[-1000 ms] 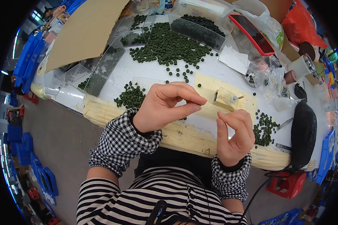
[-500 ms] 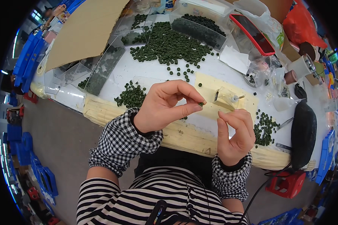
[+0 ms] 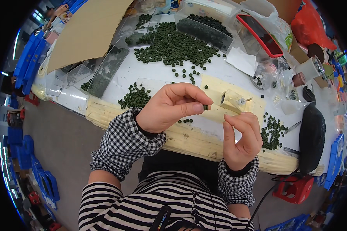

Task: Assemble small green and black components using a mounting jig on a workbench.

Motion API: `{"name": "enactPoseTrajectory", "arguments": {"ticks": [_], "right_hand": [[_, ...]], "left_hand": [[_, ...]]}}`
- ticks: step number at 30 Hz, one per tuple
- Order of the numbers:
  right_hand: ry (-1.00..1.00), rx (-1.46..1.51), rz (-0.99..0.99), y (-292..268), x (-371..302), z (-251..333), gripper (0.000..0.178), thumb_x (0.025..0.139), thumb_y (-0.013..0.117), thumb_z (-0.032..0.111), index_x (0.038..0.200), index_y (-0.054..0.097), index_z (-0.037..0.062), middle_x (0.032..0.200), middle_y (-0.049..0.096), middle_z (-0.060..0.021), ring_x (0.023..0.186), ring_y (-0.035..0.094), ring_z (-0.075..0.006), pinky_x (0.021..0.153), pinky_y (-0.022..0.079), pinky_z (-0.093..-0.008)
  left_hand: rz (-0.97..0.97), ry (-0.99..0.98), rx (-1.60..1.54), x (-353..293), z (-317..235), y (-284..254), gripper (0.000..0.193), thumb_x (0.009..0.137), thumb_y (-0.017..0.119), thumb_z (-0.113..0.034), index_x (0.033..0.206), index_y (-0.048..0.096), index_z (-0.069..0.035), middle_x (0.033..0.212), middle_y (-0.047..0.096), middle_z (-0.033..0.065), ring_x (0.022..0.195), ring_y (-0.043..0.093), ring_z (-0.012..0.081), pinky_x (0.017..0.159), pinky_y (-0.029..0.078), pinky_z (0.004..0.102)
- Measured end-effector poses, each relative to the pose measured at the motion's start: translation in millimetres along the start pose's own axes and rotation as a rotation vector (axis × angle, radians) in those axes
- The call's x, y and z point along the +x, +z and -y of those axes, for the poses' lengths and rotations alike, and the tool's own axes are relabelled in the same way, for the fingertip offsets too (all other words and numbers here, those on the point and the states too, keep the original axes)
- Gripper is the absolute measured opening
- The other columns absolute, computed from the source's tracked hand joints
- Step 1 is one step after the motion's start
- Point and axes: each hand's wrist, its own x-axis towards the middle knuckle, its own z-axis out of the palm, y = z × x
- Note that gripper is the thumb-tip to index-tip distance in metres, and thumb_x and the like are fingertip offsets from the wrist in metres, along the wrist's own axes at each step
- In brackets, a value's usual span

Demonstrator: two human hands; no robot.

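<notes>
My left hand (image 3: 167, 104) pinches a small dark green ring-like piece (image 3: 206, 107) between thumb and forefinger, above the table's near side. To its right, my right hand (image 3: 243, 140) has thumb and forefinger tips drawn together; whatever is between them, if anything, is too small to make out. Just beyond the right fingertips stands a yellow taped block (image 3: 230, 100) with a thin metal pin sticking out of a white holder. Similar green pieces lie in a large pile (image 3: 169, 44), a smaller heap (image 3: 135, 97) by my left wrist, and another heap (image 3: 273, 133) right of my right hand.
Clear plastic trays (image 3: 108, 71) sit under a cardboard sheet (image 3: 85, 32) at left. At the back are a clear bin (image 3: 204, 30) of green pieces and a red-edged phone (image 3: 260, 35). A black pouch (image 3: 311, 138) lies far right. Yellow tape covers the table's front edge (image 3: 196, 144).
The green piece between my left fingertips is turned and shows more of its side; the left fingers have shifted slightly. My right hand stays nearly still.
</notes>
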Motion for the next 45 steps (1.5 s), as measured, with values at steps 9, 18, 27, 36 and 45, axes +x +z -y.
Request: {"name": "enactPoseTrajectory", "arguments": {"ticks": [9,18,27,36,45], "right_hand": [[0.009,0.003,-0.002,0.5,-0.8,0.2,0.021,0.07,0.074,-0.007,0.089,0.071,0.0018,0.08,0.062,-0.0066,0.073,0.056,-0.0222,0.069,0.045,-0.033],[0.008,0.006,0.0,0.0,-1.1,-0.8,0.02,0.07,0.074,-0.007,0.088,0.071,0.0017,0.079,0.062,-0.0067,0.072,0.056,-0.022,0.07,0.046,-0.0335],[-0.014,-0.006,0.01,-1.3,-1.4,-0.7,0.021,0.07,0.074,-0.006,0.089,0.071,0.002,0.079,0.062,-0.0065,0.071,0.057,-0.0217,0.072,0.046,-0.0344],[-0.001,0.028,0.006,-1.6,-2.3,-2.4,0.013,0.072,0.074,-0.002,0.084,0.069,0.0024,0.079,0.063,-0.0069,0.072,0.057,-0.0222,0.074,0.047,-0.0354],[0.006,0.032,0.01,-5.8,-4.2,-5.1,0.009,0.078,0.072,0.005,0.076,0.064,0.003,0.08,0.063,-0.0085,0.074,0.057,-0.0241,0.075,0.047,-0.0369]], "left_hand": [[-0.008,-0.064,-0.016,2.2,-6.2,3.7,0.047,0.091,0.063,-0.008,0.134,0.045,0.0,0.097,0.061,0.0041,0.091,0.056,0.0099,0.083,0.045,0.0249],[-0.311,0.203,1.006,6.4,-3.2,-5.9,0.04,0.087,0.061,0.002,0.126,0.054,0.001,0.091,0.066,0.0047,0.084,0.059,0.0108,0.078,0.047,0.0252],[-0.452,0.152,1.426,11.1,11.5,-11.7,0.038,0.084,0.062,0.004,0.12,0.058,-0.005,0.092,0.069,0.0114,0.083,0.065,0.0201,0.073,0.052,0.0308],[-0.593,0.411,1.38,9.5,-6.6,-6.8,0.02,0.084,0.064,0.002,0.103,0.066,-0.001,0.092,0.069,0.009,0.081,0.064,0.0174,0.073,0.048,0.0277],[-0.13,0.166,1.51,-29.9,-12.2,31.3,0.019,0.072,0.076,-0.006,0.089,0.068,-0.004,0.079,0.054,0.0049,0.077,0.052,0.0233,0.068,0.043,0.0335]]}}
